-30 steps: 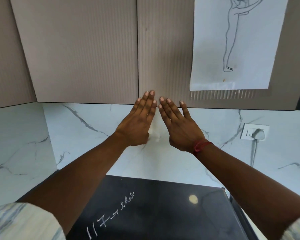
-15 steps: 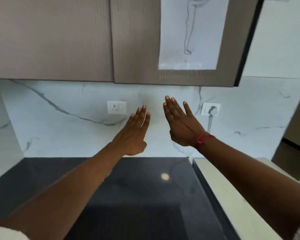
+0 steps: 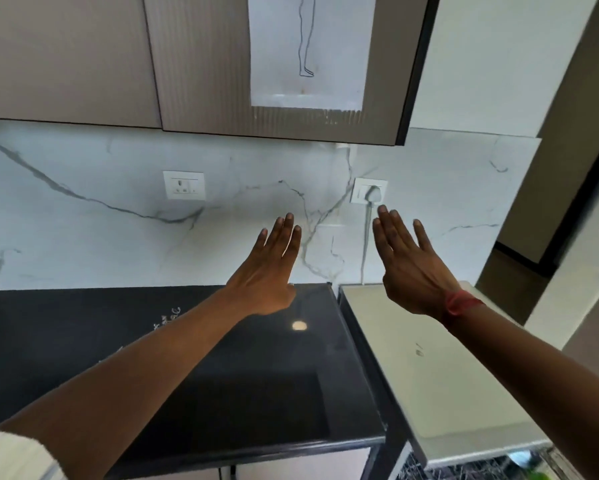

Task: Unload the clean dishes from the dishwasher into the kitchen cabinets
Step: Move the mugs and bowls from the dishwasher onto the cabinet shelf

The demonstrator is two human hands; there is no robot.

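Head view: held up over the black table (image 3: 194, 382) with left hand (image 3: 268, 275) and right hand (image 3: 414, 271) apart, fingers straight, gripping nothing. Overhead, closed kitchen cabinets (image 3: 66, 57), with a line drawing (image 3: 308, 50) taped to the right door. Low at the right, beside the table and under the right forearm, the pale-topped dishwasher (image 3: 447, 375), with a sliver of wire rack (image 3: 478, 467) showing. Dishes there too blurred to make out. Likely calls for a reach down and rightward, shorter for the right hand.
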